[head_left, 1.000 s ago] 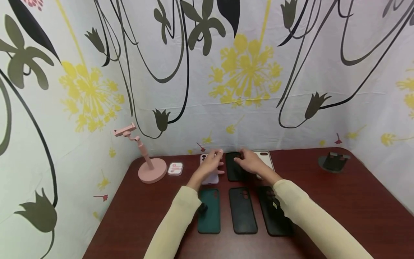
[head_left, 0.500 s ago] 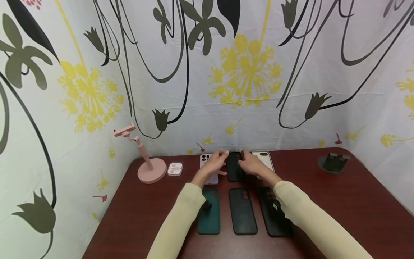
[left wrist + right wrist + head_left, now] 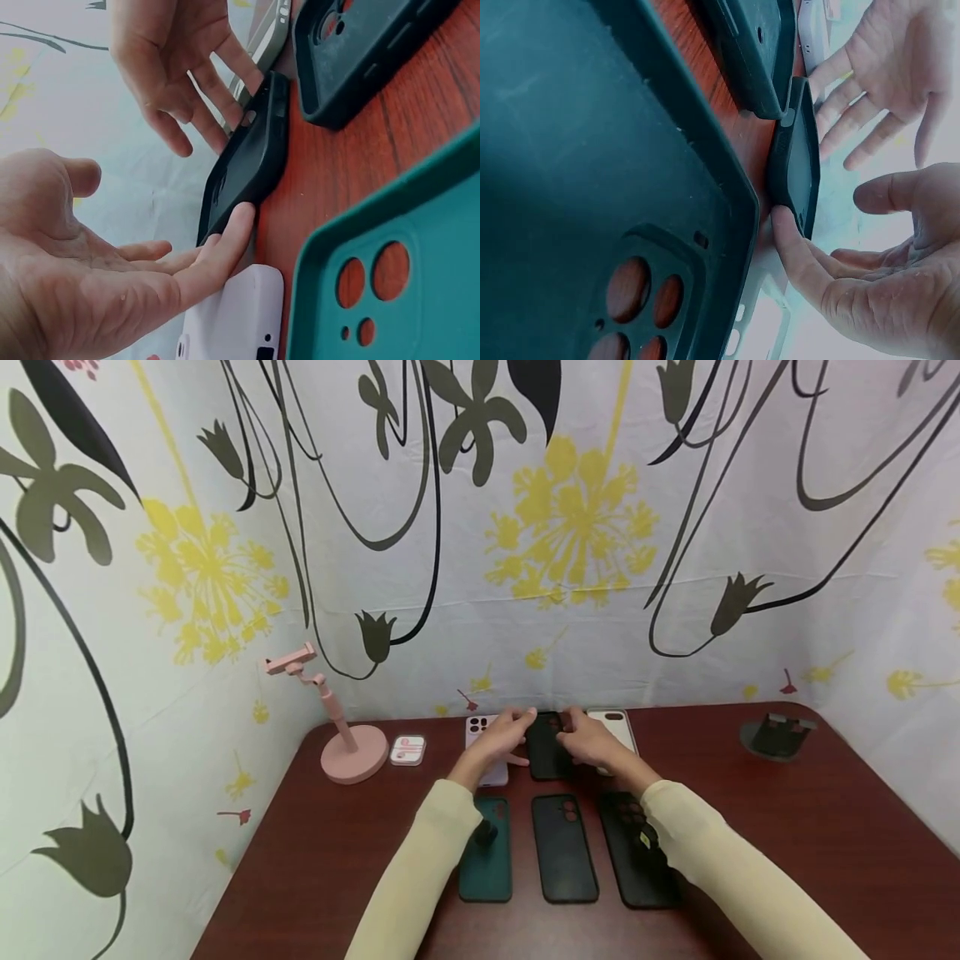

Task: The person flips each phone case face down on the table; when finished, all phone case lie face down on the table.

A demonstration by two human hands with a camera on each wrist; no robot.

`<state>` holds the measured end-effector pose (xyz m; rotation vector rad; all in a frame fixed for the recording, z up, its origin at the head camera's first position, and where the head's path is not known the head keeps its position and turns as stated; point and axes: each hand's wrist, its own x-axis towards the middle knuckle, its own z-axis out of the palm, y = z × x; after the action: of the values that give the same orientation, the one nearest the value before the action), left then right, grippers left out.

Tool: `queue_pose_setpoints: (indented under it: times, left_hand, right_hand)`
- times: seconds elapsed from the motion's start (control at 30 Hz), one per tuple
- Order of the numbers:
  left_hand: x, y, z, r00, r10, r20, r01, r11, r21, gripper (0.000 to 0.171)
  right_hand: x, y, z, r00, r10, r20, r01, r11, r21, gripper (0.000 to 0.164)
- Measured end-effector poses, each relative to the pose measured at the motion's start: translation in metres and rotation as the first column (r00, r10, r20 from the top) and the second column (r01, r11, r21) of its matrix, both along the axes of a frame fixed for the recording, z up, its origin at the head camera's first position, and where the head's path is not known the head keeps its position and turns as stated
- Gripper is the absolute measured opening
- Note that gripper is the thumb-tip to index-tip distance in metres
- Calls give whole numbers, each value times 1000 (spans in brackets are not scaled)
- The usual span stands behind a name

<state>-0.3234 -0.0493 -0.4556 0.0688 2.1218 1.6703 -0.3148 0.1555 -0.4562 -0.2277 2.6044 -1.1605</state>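
A black phone case (image 3: pixel 546 758) lies flat in the middle of the back row, its hollow side up. My left hand (image 3: pixel 501 739) reaches over a lavender phone case (image 3: pixel 493 775), and its extended fingertips touch the black case's left edge. On the opposite long edge, the fingertips of my right hand (image 3: pixel 591 742) touch the black case. In the left wrist view the fingers of my left hand (image 3: pixel 127 270) are fairly straight, thumb raised. The right wrist view shows my right hand (image 3: pixel 889 277) likewise spread, thumb apart. A white phone case (image 3: pixel 617 727) lies partly behind my right hand.
Nearer me lie a teal case (image 3: pixel 483 868), a dark case (image 3: pixel 564 860) and a larger black case (image 3: pixel 637 872), partly under my right sleeve. A pink phone stand (image 3: pixel 354 752) and boxed earphones (image 3: pixel 408 750) are at left. A dark stand (image 3: pixel 777 737) is at right.
My left hand has moved right, from above the lavender case to the black case's left edge. My right hand has shifted slightly right, uncovering more of the black case.
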Motion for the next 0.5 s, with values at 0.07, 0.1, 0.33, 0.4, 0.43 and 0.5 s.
queue_pose_setpoints:
  times: [0.07,0.1,0.33,0.4,0.43,0.5]
  left_hand:
    - [0,2,2,1000,-6,-2,6,1000,-15,71]
    - [0,3,3,1000,-8,-4,8,1000,-24,72]
    - [0,6,7,1000,2,-11,-2,998,-58,75]
    - [0,7,7,1000,13,-5,-14,999,-40,75]
    - [0,7,8,1000,22,-2,-22,999,-26,76]
    - [0,7,8,999,44,10,-44,999,2,80]
  right_hand:
    - [1,0,0,1000,4,-6,-4,1000,10,64]
    - [1,1,0,1000,7,-7,-7,1000,13,64]
    - [1,1,0,1000,21,-3,-21,999,27,64]
    - [0,1,0,1000,25,-3,-25,999,25,64]
    - [0,1,0,1000,28,-3,-28,999,24,63]
    - [-1,1,-1,1000,31,-5,-31,999,24,63]
